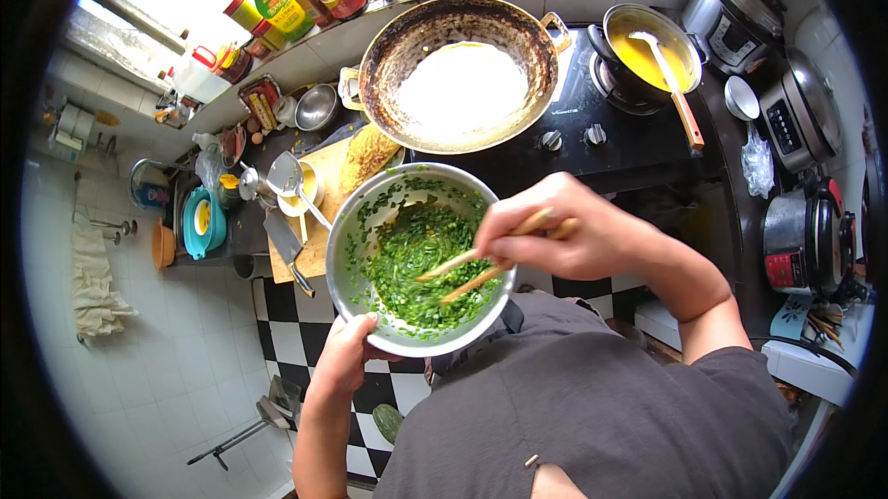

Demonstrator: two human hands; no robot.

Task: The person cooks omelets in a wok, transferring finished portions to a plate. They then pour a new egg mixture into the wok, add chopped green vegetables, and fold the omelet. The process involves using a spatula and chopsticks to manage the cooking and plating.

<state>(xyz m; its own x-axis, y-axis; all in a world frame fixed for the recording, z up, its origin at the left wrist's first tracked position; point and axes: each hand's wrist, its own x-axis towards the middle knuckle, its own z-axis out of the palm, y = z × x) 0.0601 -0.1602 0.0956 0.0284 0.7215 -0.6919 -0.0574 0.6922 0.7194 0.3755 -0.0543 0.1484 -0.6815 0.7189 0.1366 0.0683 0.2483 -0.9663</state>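
Observation:
My left hand (350,350) grips the lower left rim of a metal bowl (334,249), thumb over the edge. Inside lie finely chopped green leaves (416,256), some stuck to the wall. A pair of wooden chopsticks (461,263) is held in my right hand (548,228), their tips down in the greens, which look blurred there. Beyond the bowl a large wok (378,76) holds a pale, glaring round layer (465,90). A folded yellow flatbread or pancake (371,152) rests at the back of a wooden cutting board (281,266), partly behind the bowl.
A cleaver (284,239) lies on the board's left edge, near a skimmer or ladle (286,174) over a small bowl. On the right of the black stove (572,142), a pot (610,69) holds yellow liquid and a spatula (666,69). Electric cookers (784,256) line the right counter.

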